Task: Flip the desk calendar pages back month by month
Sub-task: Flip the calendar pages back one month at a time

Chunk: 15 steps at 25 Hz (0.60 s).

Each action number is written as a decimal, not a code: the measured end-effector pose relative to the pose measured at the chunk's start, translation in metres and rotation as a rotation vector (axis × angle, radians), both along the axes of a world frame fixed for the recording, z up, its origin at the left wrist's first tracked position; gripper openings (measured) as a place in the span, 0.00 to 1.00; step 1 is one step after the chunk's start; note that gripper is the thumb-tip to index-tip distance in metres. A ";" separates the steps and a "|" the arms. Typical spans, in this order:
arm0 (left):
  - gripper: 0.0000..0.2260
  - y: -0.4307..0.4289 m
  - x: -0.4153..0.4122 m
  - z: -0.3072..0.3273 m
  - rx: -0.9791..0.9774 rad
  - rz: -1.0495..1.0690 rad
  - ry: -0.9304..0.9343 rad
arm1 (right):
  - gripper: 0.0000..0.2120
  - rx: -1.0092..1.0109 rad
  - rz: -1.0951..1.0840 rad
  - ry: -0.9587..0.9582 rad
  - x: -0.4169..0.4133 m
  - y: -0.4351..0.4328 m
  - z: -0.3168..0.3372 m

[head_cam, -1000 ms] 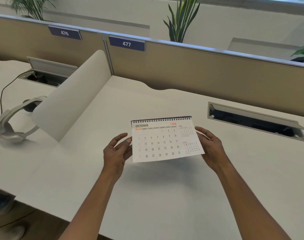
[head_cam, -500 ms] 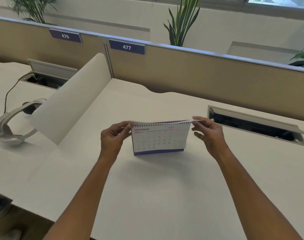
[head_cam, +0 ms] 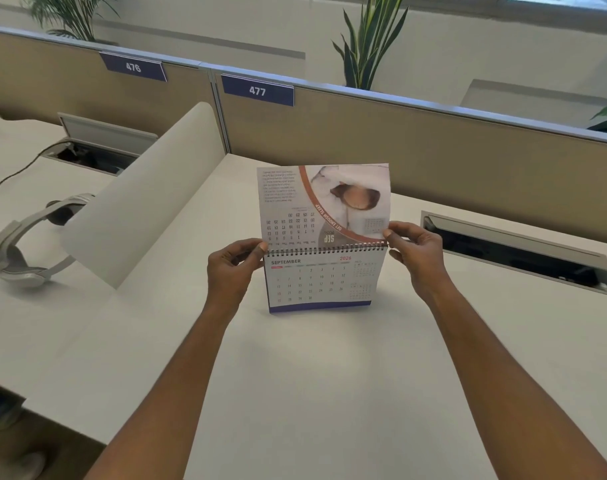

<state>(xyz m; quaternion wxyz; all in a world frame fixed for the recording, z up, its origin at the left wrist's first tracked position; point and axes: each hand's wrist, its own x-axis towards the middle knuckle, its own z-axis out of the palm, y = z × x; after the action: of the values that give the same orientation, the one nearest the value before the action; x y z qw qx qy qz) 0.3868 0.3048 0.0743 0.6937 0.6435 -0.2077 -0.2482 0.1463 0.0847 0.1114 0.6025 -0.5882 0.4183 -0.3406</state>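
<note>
One desk calendar (head_cam: 319, 282) stands on the desk (head_cam: 312, 393). Two hands grip it: left hand (head_cam: 231, 268), right hand (head_cam: 416, 258). Behind the calendar: two number plates, plate 476 (head_cam: 133, 66) and plate 477 (head_cam: 257, 90); three plants (head_cam: 368, 43). Left of the calendar: one headset (head_cam: 15, 251). Cable hatches (head_cam: 516, 251): two, one on each side of the calendar.

Bright, even daylight, soft shadows under the arms, slight blur throughout, wide-angle bending at the edges

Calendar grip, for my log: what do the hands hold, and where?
The raised calendar page: left hand pinches its lower left corner, right hand its lower right.
</note>
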 end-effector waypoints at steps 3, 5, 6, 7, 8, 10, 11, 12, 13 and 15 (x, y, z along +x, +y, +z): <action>0.02 -0.002 0.001 -0.002 0.047 0.028 -0.012 | 0.05 0.006 -0.023 -0.008 0.005 -0.003 -0.002; 0.01 -0.003 0.001 -0.004 0.077 0.035 0.007 | 0.06 0.029 -0.043 -0.016 0.008 -0.003 -0.007; 0.01 -0.004 0.001 -0.005 0.085 0.035 0.024 | 0.07 0.046 -0.056 -0.016 0.009 -0.002 -0.008; 0.02 -0.004 0.001 -0.005 0.087 0.035 0.042 | 0.07 0.069 -0.067 -0.021 0.010 -0.001 -0.010; 0.03 -0.005 0.000 -0.005 0.085 0.036 0.059 | 0.07 0.094 -0.077 -0.032 0.011 0.001 -0.011; 0.04 -0.007 0.000 -0.005 0.079 0.046 0.095 | 0.07 0.136 -0.089 -0.049 0.013 0.002 -0.013; 0.04 -0.008 0.000 -0.005 0.076 0.052 0.112 | 0.08 0.148 -0.091 -0.053 0.013 0.003 -0.013; 0.03 -0.010 0.000 -0.006 0.076 0.061 0.128 | 0.08 0.154 -0.091 -0.055 0.012 0.004 -0.014; 0.03 -0.010 -0.001 -0.006 0.079 0.071 0.143 | 0.07 0.159 -0.092 -0.054 0.012 0.005 -0.015; 0.04 -0.012 -0.003 -0.008 0.078 0.094 0.168 | 0.07 0.172 -0.096 -0.047 0.011 0.006 -0.017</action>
<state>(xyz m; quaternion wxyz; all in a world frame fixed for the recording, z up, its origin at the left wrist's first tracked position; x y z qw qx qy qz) 0.3841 0.2933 0.0668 0.6938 0.6560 -0.1087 -0.2764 0.1577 0.0908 0.0948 0.6435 -0.5053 0.4594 -0.3458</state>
